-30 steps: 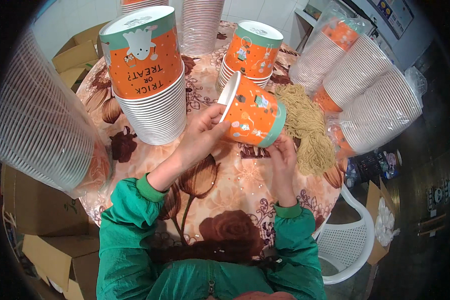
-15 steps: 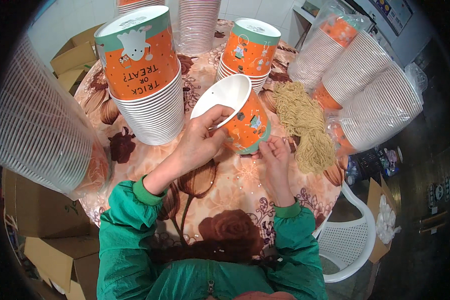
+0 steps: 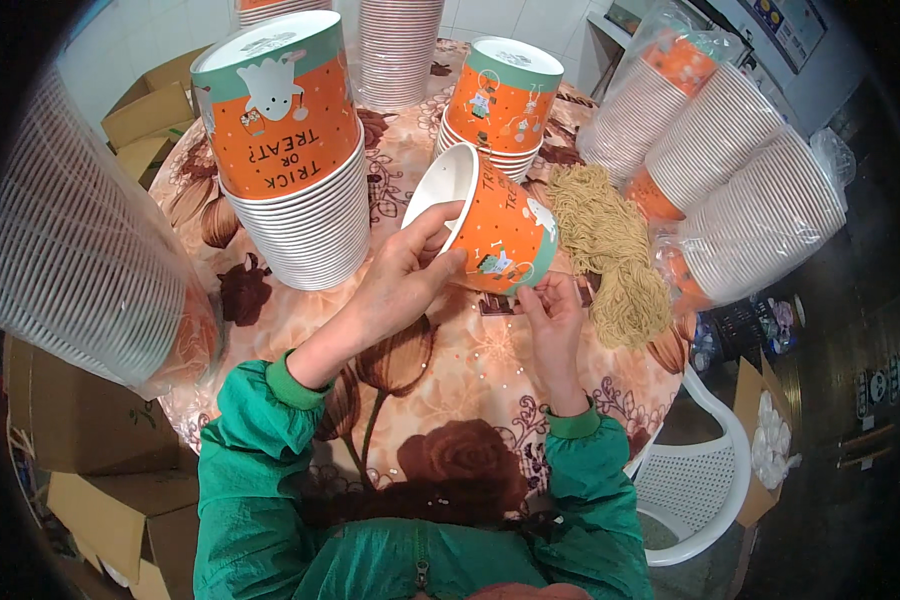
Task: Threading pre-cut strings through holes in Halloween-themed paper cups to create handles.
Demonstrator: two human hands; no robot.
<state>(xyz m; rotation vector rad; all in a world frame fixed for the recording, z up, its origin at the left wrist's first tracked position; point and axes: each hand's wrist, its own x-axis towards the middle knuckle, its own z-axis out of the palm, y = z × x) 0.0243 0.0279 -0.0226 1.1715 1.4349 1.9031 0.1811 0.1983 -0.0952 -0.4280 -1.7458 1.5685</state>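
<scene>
Head view, my only feed: 1 orange-and-green paper tub (image 3: 505, 225) is held up over the middle of the flower-patterned surface (image 3: 490, 370), between the left hand (image 3: 407, 272) and the right hand (image 3: 554, 318). Left fingers pinch its wall at the rim, some reaching inside the mouth, thumb on the outer face. Right fingers are bunched at the lower edge of the base; I can't tell whether they grip or only steady it. Progress, as I judge it: this tub is in hand, not yet set down. Unwrapped beyond it are a large inverted stack (image 3: 285, 150) to the left and a smaller inverted stack (image 3: 503, 105) just behind; 3 bagged stacks (image 3: 740, 190) at right remain in clear plastic. Orientation: tub tipped on its side, mouth to the upper left and partly toward me, base to the lower right. Long axis, rim to base, slants down left to right. A tan skein of yarn (image 3: 610, 260) lies near the base, to its right.
</scene>
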